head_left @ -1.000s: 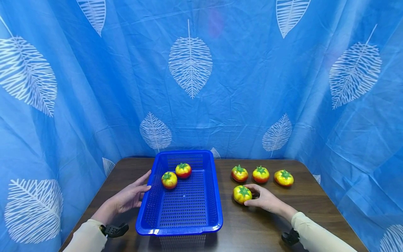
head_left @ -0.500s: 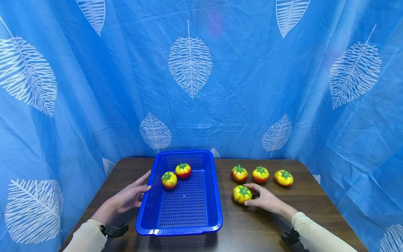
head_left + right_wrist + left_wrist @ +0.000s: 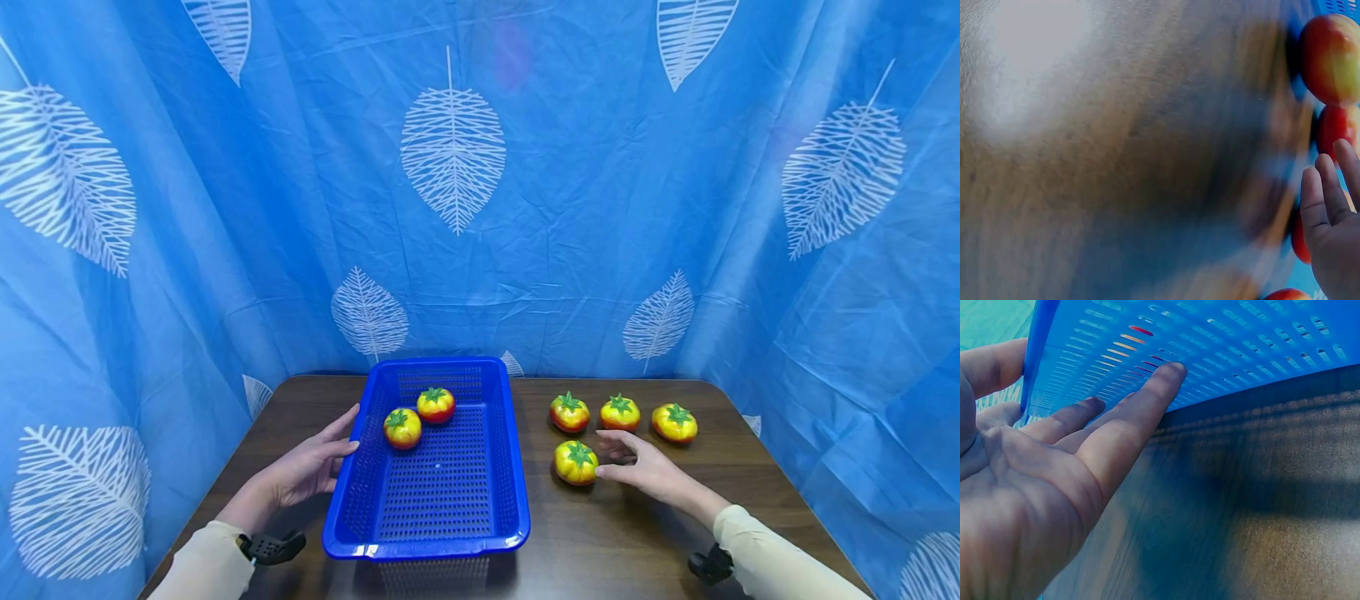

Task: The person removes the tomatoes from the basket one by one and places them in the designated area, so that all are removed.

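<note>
My left hand is beside the blue plastic basket, its fingers touching the left side. In the left wrist view, extended fingers lie against the slotted wall. Inside the basket are two yellow-and-red tomatoes, the nearer tomato and the farther tomato. To the right of the basket, my right hand is spread just beside a yellow tomato on the table, thumb tip close to it. Nothing is held in that hand. The right wrist view has its fingers apart near several tomatoes.
Behind the right hand, three more tomatoes stand in a row: a left tomato, a middle tomato and a right tomato. All rest on a brown wooden table. A blue leaf-patterned curtain encloses the back and sides.
My right hand has let go of the nearest tomato and drawn back slightly to the right. That tomato stays in place. The left hand and basket have not visibly moved.
</note>
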Tool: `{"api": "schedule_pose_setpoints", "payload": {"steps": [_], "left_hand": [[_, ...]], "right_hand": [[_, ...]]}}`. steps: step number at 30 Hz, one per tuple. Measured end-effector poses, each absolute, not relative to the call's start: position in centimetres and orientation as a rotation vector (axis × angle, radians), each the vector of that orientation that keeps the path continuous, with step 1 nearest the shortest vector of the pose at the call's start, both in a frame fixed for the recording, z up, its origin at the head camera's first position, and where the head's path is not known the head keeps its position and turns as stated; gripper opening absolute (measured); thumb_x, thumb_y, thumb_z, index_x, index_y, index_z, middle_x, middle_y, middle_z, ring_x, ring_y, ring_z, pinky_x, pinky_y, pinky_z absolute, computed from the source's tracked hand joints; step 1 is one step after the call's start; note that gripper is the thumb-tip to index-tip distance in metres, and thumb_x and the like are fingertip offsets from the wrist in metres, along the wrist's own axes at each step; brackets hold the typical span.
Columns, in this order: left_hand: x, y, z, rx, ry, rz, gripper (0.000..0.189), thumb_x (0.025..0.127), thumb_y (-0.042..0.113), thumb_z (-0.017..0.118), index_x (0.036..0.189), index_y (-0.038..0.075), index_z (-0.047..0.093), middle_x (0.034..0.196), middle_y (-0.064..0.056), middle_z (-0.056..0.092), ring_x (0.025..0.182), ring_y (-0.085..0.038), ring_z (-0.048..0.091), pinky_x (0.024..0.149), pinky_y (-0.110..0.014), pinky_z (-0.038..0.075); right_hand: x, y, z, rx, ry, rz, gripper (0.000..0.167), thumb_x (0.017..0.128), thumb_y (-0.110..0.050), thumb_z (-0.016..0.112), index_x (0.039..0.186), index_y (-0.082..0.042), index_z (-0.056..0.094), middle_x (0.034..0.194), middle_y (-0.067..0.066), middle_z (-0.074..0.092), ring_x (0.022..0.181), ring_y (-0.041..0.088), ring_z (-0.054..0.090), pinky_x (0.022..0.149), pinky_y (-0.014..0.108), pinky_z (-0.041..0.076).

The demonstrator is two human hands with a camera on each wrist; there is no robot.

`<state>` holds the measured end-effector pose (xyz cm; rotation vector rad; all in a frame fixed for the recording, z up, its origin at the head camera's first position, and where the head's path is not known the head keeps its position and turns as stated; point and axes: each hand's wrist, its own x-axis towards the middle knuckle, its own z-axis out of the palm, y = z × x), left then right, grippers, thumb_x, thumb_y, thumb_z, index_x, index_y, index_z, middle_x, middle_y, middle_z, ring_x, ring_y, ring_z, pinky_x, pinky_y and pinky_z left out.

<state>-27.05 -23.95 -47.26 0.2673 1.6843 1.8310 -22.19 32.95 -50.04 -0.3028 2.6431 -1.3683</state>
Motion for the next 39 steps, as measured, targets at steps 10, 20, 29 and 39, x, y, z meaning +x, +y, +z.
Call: {"api": "schedule_pose_setpoints", "payload": {"steps": [10,20,29,39], "left_hand": [[-26.8,-23.8,-47.4,0.230,1.737,1.838,0.081,0.109,0.028,0.051,0.164,0.034,-0.007,0.164,-0.030,0.018,0.130,-0.045,0.055,0.096,-0.062,0.051],[-26.8,-23.8,-47.4,0.222,1.745,1.847,0.081,0.108,0.027,0.051,0.165,0.035,-0.006,0.164,-0.029,0.019,0.129,-0.044,0.056,0.096,-0.062,0.051],[-26.7,-23.9,-47.4,0.225,1.741,1.847,0.080,0.109,0.028,0.051,0.164,0.035,-0.007,0.164,-0.030,0.019,0.129,-0.045,0.055,0.096,-0.062,0.052],[-26.6,-23.7,-47.4,0.226,1.733,1.845,0.081,0.108,0.028,0.051,0.164,0.035,-0.007,0.164,-0.029,0.018,0.130,-0.045,0.054,0.096,-0.062,0.051]], "right_hand": [[-23.3,32.1,-47.4,-0.335,2.706,-1.379,0.071,0.095,-0.041,0.072,0.151,-0.007,0.046,0.146,0.017,0.054,0.131,0.037,0.051,0.107,0.054,0.044],[-25.8,28.4,-44.2,-0.485,2.701,-1.437,0.062,0.096,-0.038,0.072,0.150,-0.016,0.049,0.147,0.012,0.054,0.134,0.036,0.049,0.110,0.062,0.037],[-27.6,23.2,-40.7,-0.639,2.639,-1.385,0.068,0.094,-0.043,0.073,0.153,-0.019,0.046,0.148,0.006,0.054,0.140,0.032,0.045,0.113,0.058,0.037],[-29.4,17.1,-39.0,-0.793,2.560,-1.315,0.068,0.092,-0.043,0.075,0.151,-0.024,0.048,0.147,0.000,0.055,0.140,0.024,0.045,0.115,0.054,0.036]]}}
